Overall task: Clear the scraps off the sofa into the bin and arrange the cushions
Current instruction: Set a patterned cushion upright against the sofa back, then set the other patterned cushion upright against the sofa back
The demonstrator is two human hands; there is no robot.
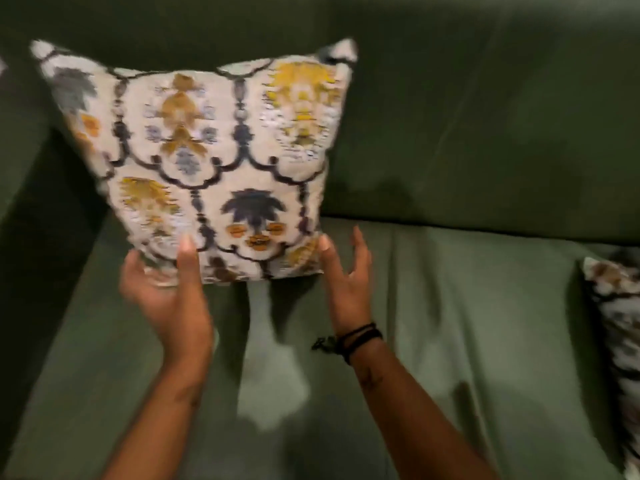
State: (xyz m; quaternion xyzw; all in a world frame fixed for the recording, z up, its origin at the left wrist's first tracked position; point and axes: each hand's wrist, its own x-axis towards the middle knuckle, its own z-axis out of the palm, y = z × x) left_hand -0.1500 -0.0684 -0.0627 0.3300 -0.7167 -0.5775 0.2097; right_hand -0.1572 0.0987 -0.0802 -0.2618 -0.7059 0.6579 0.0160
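Note:
A square patterned cushion (207,161), cream with yellow, dark blue and orange motifs, stands upright against the backrest of the green sofa (485,116) near its left corner. My left hand (166,289) grips the cushion's lower left corner, thumb on the front face. My right hand (346,282) is at the lower right corner with fingers spread, its thumb touching the cushion's edge. A second patterned cushion (616,341) lies at the right edge of the seat, partly cut off. No scraps or bin show in view.
The sofa's left armrest (20,174) rises beside the cushion. The green seat (450,323) stretches between the two cushions, with a pale patch of light (270,375) on it. A dark wristband sits on my right wrist.

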